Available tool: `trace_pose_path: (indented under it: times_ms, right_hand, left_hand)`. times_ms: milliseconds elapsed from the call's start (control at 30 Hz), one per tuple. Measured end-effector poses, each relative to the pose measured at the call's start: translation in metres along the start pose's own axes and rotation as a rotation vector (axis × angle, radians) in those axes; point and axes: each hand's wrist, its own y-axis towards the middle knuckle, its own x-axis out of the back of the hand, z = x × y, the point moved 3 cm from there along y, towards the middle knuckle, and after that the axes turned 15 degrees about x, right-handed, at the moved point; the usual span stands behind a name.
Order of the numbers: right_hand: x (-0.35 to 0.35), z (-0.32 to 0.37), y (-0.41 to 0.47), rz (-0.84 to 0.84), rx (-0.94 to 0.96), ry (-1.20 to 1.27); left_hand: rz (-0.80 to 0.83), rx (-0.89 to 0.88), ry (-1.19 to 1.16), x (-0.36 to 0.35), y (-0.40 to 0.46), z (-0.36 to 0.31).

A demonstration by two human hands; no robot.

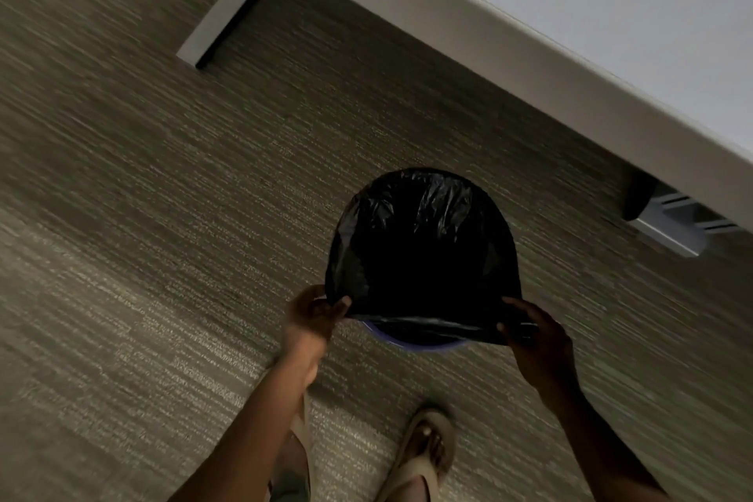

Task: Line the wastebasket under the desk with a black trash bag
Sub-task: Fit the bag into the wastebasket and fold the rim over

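Note:
A black trash bag (419,249) is spread open over a round wastebasket on the carpet, in front of the desk. Only a thin blue strip of the wastebasket rim (401,342) shows at the near side, below the bag's stretched edge. My left hand (315,314) pinches the bag's near edge at its left corner. My right hand (538,332) grips the same edge at its right end. The edge runs taut between both hands. The inside of the bag is dark and I cannot see its bottom.
A white desk top (570,37) crosses the upper right, with its edge just beyond the basket. A desk foot (222,18) rests on the carpet at upper left and another foot (672,226) at right. My sandalled foot (428,448) stands close behind the basket.

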Motion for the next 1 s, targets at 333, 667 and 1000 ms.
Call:
trace_pose_path:
  times_ms: [333,667,1000]
  right_hand:
    - [-0.029,-0.007,0.002,-0.065,-0.089,0.012]
    - [-0.05,-0.013,-0.002,-0.029,-0.444,0.497]
    - [-0.065,-0.009,-0.004,-0.06,-0.208,0.163]
  left_hand:
    - [0.0,-0.033,0.162,0.011,0.025,0.016]
    - [0.134,0.296,-0.131,0.004,0.034,0.022]
    - [0.123,0.195,0.011,-0.006,0.026,0.038]
